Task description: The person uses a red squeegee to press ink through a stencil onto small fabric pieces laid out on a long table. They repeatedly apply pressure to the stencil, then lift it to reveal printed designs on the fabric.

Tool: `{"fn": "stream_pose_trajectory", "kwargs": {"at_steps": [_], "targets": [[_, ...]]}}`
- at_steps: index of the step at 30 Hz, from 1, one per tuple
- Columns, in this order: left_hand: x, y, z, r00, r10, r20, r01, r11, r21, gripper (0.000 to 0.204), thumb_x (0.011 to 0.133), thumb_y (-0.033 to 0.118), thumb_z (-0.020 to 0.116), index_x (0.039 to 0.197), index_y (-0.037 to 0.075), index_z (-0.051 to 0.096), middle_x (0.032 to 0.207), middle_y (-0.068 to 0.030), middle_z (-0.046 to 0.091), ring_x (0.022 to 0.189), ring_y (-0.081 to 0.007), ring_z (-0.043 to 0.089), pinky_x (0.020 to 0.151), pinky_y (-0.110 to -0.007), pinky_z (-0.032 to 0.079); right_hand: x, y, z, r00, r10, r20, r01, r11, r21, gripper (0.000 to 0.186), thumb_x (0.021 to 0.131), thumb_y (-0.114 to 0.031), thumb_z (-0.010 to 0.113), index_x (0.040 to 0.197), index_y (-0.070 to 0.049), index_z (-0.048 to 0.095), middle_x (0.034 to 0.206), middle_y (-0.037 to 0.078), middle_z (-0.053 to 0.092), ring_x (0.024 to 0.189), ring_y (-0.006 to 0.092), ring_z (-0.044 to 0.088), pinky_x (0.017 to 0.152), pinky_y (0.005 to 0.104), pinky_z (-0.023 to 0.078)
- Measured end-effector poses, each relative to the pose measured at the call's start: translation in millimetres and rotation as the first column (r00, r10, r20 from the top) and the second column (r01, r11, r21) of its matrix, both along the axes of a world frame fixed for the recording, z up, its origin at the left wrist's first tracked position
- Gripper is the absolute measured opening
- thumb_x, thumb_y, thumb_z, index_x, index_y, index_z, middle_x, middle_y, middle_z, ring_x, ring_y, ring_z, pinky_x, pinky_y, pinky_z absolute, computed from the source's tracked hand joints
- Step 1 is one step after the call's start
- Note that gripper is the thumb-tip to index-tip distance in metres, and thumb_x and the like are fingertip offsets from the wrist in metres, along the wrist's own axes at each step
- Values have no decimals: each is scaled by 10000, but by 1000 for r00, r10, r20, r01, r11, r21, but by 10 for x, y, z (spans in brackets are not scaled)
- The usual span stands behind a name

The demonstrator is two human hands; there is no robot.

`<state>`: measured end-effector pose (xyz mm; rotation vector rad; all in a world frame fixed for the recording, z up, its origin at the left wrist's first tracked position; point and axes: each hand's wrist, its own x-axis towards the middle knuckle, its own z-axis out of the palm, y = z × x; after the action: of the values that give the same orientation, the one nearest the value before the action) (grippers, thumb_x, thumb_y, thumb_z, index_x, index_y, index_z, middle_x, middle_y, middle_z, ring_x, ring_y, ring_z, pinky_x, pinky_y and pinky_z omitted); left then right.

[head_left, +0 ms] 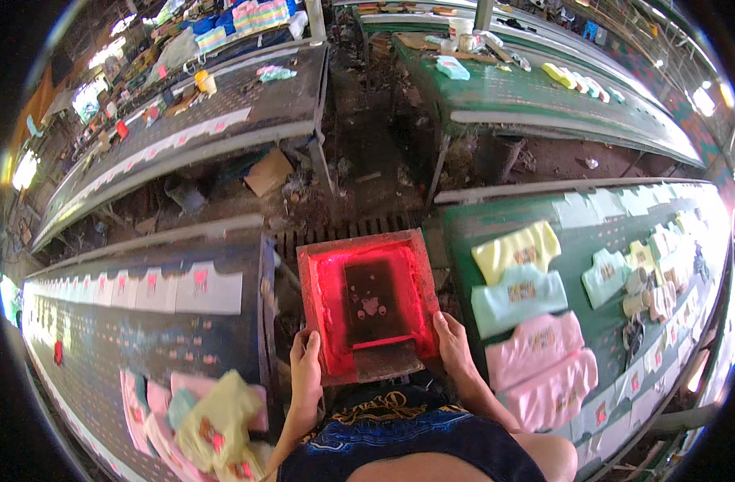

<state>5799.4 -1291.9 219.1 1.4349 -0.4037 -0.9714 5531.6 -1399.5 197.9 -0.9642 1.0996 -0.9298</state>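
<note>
Held out in front of my body is a screen printing frame [419, 281], reddish and square, with glowing red mesh around a dark middle panel. A small pale bear-like motif shows in that panel. My left hand [306, 365] grips the frame's left side near the lower corner, thumb on top. On the opposite side my right hand [453, 341] holds the edge in the same way; the fingers underneath are hidden. A dark strip, maybe a squeegee or ink, lies along the frame's near inner edge.
On the left dark table stand a row of printed white pieces [200, 287] and a heap of pastel garments [219, 418]. The right green table carries yellow, mint and pink printed garments [536, 349] and some cups [636, 304]. Further tables [536, 92] stand beyond a littered aisle.
</note>
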Motion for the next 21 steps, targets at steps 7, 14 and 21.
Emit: {"fn": "stream_pose_trajectory", "kwargs": {"at_steps": [7, 14, 21], "targets": [[196, -1853, 300, 974, 92, -208, -85, 995, 44, 460, 1055, 349, 606, 1349, -3, 572, 1284, -94, 636, 1169, -181, 605, 1001, -343, 486, 311, -2006, 154, 994, 42, -102, -51, 995, -84, 492, 1093, -358, 549, 1311, 79, 611, 1165, 68, 684, 1088, 133, 593, 970, 292, 472], [801, -3642, -408, 983, 57, -176, -56, 998, 15, 632, 1054, 458, 574, 1438, -37, 499, 1404, -124, 584, 1291, -211, 564, 1088, -367, 455, 782, -3766, 104, 969, 64, -237, -94, 989, -118, 511, 1074, -397, 574, 1289, 65, 626, 1119, 85, 696, 1044, 142, 604, 930, 304, 484], [1144, -5962, 192, 941, -224, 254, 224, 974, 30, 492, 1063, 420, 585, 1310, -5, 604, 1089, -26, 653, 970, -123, 562, 869, -302, 456, 1162, -5624, 316, 974, -119, -191, 91, 985, -149, 471, 1078, -359, 571, 1293, 57, 625, 1103, 75, 700, 1028, 137, 605, 914, 302, 488]]}}
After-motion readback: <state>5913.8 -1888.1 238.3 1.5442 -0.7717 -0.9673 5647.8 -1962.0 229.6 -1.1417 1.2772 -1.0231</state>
